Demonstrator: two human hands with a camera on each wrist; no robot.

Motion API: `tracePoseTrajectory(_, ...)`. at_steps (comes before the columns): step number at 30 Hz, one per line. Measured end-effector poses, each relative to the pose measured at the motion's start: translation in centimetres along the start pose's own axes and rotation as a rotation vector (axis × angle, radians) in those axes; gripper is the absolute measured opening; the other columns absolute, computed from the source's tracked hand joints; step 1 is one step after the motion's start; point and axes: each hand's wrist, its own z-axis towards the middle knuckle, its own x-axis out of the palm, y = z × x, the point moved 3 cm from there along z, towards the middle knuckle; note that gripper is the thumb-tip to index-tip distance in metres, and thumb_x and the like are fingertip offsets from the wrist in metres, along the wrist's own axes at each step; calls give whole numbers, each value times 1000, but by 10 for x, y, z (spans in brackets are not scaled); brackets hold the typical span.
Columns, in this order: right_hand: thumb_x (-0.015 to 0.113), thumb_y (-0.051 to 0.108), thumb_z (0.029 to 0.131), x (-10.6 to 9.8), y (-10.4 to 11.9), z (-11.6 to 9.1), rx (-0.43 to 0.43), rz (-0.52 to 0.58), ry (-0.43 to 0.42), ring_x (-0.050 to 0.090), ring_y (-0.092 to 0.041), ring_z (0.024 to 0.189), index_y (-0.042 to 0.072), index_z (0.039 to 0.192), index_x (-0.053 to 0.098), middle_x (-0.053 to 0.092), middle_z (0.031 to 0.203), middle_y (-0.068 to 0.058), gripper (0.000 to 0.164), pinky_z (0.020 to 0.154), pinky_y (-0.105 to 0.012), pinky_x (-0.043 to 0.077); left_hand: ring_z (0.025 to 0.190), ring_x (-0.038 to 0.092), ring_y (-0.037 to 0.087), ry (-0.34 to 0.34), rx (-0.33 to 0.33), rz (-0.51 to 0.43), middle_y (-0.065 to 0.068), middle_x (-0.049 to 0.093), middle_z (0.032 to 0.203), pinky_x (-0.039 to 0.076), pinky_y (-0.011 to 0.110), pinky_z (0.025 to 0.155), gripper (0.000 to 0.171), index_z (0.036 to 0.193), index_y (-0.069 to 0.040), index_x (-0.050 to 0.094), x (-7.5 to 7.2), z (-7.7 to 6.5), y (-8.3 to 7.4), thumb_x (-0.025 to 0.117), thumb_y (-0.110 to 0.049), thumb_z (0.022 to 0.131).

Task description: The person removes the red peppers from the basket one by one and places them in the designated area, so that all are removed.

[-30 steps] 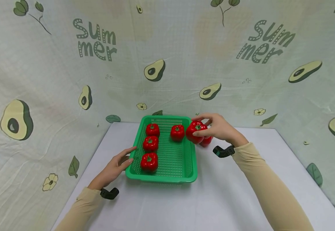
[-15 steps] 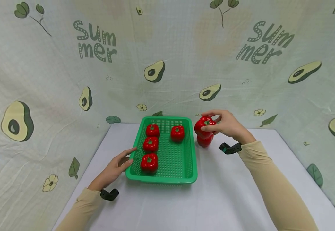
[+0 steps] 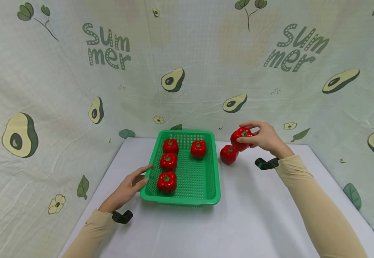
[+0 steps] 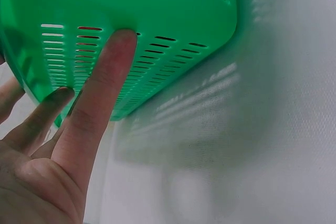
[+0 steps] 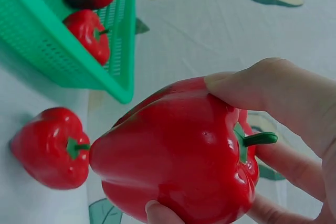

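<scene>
My right hand [image 3: 266,137] grips a red bell pepper [image 5: 178,153] by its sides, with the green stem facing the palm in the right wrist view. It is held in the air to the right of the green basket [image 3: 215,168]. Another red bell pepper [image 3: 229,154] stands on the table close to the basket's right side. Inside the basket, three red bell peppers [image 3: 168,161] line the left side, and one more pepper [image 3: 198,149] sits at the back right. My left hand [image 3: 129,187] touches the basket's left wall with extended fingers [image 4: 97,90].
A white table [image 3: 187,233] carries the basket. Behind and on both sides hangs a pale cloth [image 3: 200,46] printed with avocados and leaves. Dark bands [image 3: 122,216] with small cameras sit on both wrists.
My right hand has carried its bell pepper from above the basket's right rim away to the right, uncovering the pepper on the table. The left hand and basket have stayed in place.
</scene>
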Motion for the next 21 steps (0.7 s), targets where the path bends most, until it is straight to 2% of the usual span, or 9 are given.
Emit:
tracePoseTrajectory(9,83,23,100,-11,-26,1,47,-7,-54,70,-46,111,-3,157,53,56,147,-32,69,72,-30,64,151,46,45,-13,-3,19,13,38,173,42,71,115,59,171,-20,39,0,3,-2,59,-29,116)
tracePoseTrajectory(21,83,25,100,-9,-58,3,126,-19,-81,64,-49,116,-3,156,53,50,146,-33,69,81,-41,66,150,46,45,-6,-9,9,13,38,173,43,70,114,59,171,-22,39,0,0,1,58,-31,116)
